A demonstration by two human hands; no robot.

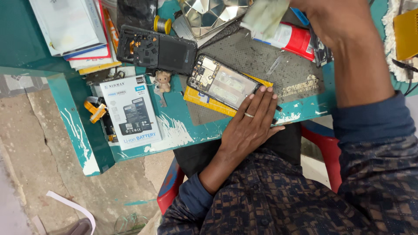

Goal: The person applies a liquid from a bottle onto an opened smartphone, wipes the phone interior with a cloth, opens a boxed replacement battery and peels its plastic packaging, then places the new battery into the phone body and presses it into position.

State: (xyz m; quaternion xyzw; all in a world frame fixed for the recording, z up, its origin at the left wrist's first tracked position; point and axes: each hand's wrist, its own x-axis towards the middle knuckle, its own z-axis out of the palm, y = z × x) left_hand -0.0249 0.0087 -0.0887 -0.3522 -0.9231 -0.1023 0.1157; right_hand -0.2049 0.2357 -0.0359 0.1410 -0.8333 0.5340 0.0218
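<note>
Left hand [249, 126] lies flat, fingers [261, 99] spread and gripping nothing, tips touching the opened phone [223, 81] on the teal worktop [174, 130]; right hand [331, 19], raised, fingers closed around a pale cloth [263, 15]; a white battery box [129, 111] lies near.

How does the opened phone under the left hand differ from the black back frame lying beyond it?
The opened phone shows pale, shiny internals; the back frame is dark. The left hand touches the phone's end; the frame lies untouched. The phone rests on a yellow pad. Both lie flat and tilted.
</note>
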